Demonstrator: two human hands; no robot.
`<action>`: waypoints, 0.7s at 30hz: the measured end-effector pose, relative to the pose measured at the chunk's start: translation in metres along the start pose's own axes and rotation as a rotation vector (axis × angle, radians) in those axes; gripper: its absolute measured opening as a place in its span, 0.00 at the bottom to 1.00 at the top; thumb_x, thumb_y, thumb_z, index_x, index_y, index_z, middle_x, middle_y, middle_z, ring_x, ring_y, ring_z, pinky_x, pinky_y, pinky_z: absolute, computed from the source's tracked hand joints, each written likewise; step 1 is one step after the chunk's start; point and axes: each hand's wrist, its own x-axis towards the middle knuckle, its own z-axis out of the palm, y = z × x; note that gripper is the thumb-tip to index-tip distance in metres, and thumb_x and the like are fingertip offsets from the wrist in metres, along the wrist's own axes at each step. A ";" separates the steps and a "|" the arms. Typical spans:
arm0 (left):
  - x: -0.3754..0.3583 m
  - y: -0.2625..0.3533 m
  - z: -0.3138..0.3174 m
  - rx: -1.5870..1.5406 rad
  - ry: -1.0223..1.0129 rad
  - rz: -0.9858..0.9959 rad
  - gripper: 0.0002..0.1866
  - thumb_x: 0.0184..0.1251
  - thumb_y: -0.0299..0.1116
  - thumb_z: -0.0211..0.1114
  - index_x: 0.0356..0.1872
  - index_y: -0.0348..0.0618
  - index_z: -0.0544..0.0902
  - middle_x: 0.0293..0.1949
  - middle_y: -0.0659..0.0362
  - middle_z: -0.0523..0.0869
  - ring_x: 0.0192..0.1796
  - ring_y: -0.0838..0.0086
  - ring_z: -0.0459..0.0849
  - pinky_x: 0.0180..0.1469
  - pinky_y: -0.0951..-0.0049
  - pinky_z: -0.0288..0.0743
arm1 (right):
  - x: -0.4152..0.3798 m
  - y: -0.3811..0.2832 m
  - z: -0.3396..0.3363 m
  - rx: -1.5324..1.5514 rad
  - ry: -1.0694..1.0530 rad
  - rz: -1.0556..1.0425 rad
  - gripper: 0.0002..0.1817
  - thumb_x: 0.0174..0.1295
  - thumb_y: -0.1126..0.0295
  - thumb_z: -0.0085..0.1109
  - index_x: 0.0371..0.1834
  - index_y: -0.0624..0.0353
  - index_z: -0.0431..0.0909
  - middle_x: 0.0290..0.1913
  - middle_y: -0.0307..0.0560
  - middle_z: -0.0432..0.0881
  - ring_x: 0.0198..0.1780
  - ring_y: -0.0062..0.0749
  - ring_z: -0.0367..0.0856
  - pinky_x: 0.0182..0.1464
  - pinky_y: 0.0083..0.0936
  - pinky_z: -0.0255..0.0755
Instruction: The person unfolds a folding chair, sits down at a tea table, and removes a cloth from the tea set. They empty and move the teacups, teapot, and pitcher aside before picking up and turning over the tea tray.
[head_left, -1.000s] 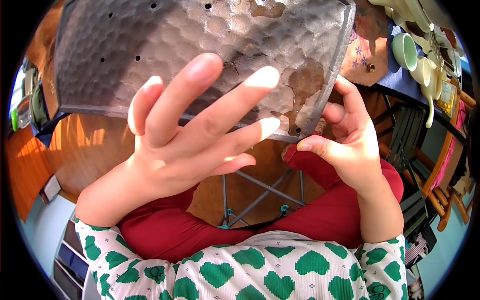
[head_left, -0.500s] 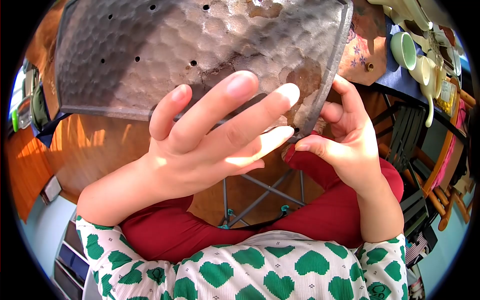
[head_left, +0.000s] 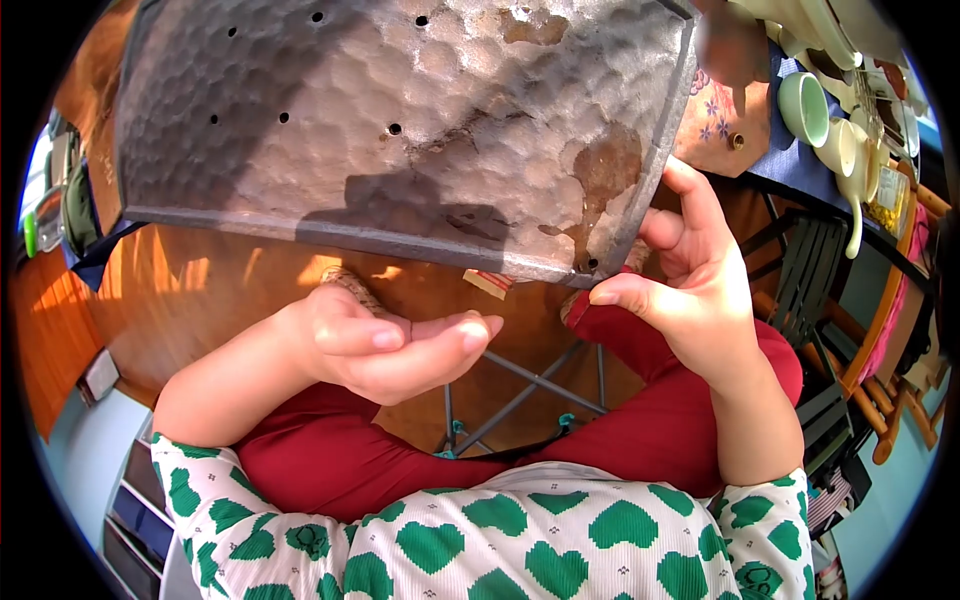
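Observation:
A large dark panel (head_left: 330,170) with a dimpled, hammered-looking surface, several small holes and brown worn patches fills the upper middle of the view. My right hand (head_left: 690,270) grips its near right corner, thumb at the lower edge and fingers along the side. Below the near edge, my left hand (head_left: 390,345) is palm up and apart from the panel, its fingers loosely bent and nothing visible in them. A small red and cream piece (head_left: 488,283) shows just under the panel's near edge, partly hidden by it.
At the right, a table with a blue cloth (head_left: 800,160) bears a pale green bowl (head_left: 804,108), cream ladle-like pieces (head_left: 856,190) and a small brass-coloured ring (head_left: 737,141). A dark slatted chair (head_left: 810,260) stands below. Crossed metal legs (head_left: 540,380) show between my knees.
My left hand has dropped from in front of the panel to below its near edge, its spread fingers now bent. My right hand keeps its grip, and the panel has shifted only slightly.

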 end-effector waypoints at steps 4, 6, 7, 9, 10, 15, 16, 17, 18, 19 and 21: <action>0.008 -0.006 -0.006 -0.124 -0.032 0.017 0.05 0.69 0.42 0.64 0.33 0.62 0.85 0.44 0.77 0.82 0.58 0.89 0.75 0.69 0.71 0.58 | 0.000 -0.001 0.001 -0.015 0.000 -0.005 0.49 0.54 0.84 0.72 0.77 0.63 0.50 0.59 0.53 0.81 0.59 0.34 0.81 0.62 0.30 0.75; 0.011 -0.005 -0.005 -0.138 -0.038 0.009 0.10 0.66 0.49 0.65 0.26 0.65 0.80 0.34 0.79 0.80 0.58 0.83 0.75 0.68 0.66 0.57 | 0.000 -0.001 0.001 -0.004 -0.005 -0.004 0.49 0.54 0.84 0.72 0.77 0.64 0.50 0.59 0.53 0.81 0.59 0.34 0.81 0.62 0.30 0.75; 0.011 -0.004 -0.005 -0.143 -0.046 -0.014 0.10 0.67 0.50 0.65 0.26 0.65 0.80 0.34 0.79 0.79 0.57 0.83 0.74 0.68 0.66 0.57 | 0.000 -0.001 0.001 0.002 -0.007 -0.004 0.49 0.54 0.84 0.72 0.77 0.64 0.50 0.59 0.53 0.81 0.60 0.34 0.81 0.62 0.30 0.75; 0.012 0.000 -0.006 -0.153 -0.061 -0.060 0.12 0.68 0.51 0.65 0.25 0.66 0.79 0.32 0.79 0.79 0.56 0.83 0.74 0.66 0.66 0.58 | 0.000 -0.002 0.002 0.017 0.003 0.009 0.49 0.54 0.84 0.72 0.77 0.64 0.50 0.59 0.53 0.81 0.60 0.33 0.81 0.62 0.30 0.74; 0.013 0.000 -0.007 -0.164 -0.085 -0.055 0.11 0.68 0.51 0.65 0.27 0.66 0.81 0.31 0.79 0.78 0.56 0.83 0.74 0.66 0.67 0.58 | 0.000 -0.002 0.002 0.025 0.007 0.014 0.49 0.54 0.84 0.72 0.77 0.64 0.50 0.59 0.53 0.81 0.60 0.33 0.80 0.62 0.30 0.74; 0.019 -0.003 -0.004 -0.171 -0.118 0.013 0.06 0.68 0.52 0.66 0.36 0.70 0.87 0.27 0.78 0.74 0.53 0.84 0.74 0.65 0.68 0.58 | 0.000 -0.001 0.001 -0.029 0.019 -0.003 0.47 0.53 0.84 0.72 0.75 0.62 0.53 0.58 0.55 0.82 0.56 0.32 0.81 0.58 0.28 0.76; 0.019 -0.005 -0.006 -0.179 -0.140 0.031 0.06 0.68 0.51 0.66 0.38 0.70 0.88 0.27 0.78 0.74 0.52 0.84 0.74 0.65 0.68 0.58 | 0.001 -0.001 0.001 -0.027 0.024 -0.005 0.46 0.53 0.84 0.71 0.74 0.61 0.54 0.57 0.56 0.83 0.55 0.31 0.82 0.57 0.27 0.77; 0.020 -0.007 -0.009 -0.187 -0.162 0.049 0.07 0.68 0.51 0.66 0.40 0.70 0.88 0.27 0.78 0.73 0.52 0.84 0.74 0.65 0.68 0.58 | 0.001 0.000 0.001 -0.038 0.028 -0.007 0.46 0.53 0.84 0.71 0.74 0.60 0.54 0.57 0.56 0.83 0.54 0.30 0.82 0.56 0.26 0.77; 0.022 -0.009 -0.011 -0.195 -0.183 0.067 0.08 0.68 0.51 0.66 0.42 0.70 0.89 0.27 0.77 0.72 0.51 0.85 0.74 0.65 0.69 0.58 | 0.001 0.001 0.001 -0.049 0.032 -0.008 0.46 0.53 0.84 0.71 0.74 0.60 0.54 0.57 0.55 0.83 0.53 0.30 0.82 0.54 0.25 0.77; 0.025 -0.011 -0.013 -0.219 -0.197 0.056 0.05 0.67 0.49 0.66 0.37 0.70 0.88 0.27 0.77 0.72 0.50 0.86 0.75 0.65 0.69 0.57 | 0.001 0.001 0.001 -0.060 0.036 -0.008 0.46 0.53 0.84 0.71 0.74 0.60 0.54 0.56 0.55 0.83 0.52 0.29 0.83 0.53 0.24 0.77; 0.022 -0.010 -0.013 -0.260 -0.177 -0.001 0.04 0.66 0.47 0.66 0.34 0.69 0.86 0.27 0.77 0.72 0.49 0.86 0.75 0.65 0.68 0.57 | 0.000 -0.001 0.000 -0.081 0.033 0.017 0.45 0.54 0.84 0.71 0.74 0.59 0.55 0.56 0.55 0.84 0.51 0.28 0.83 0.50 0.22 0.78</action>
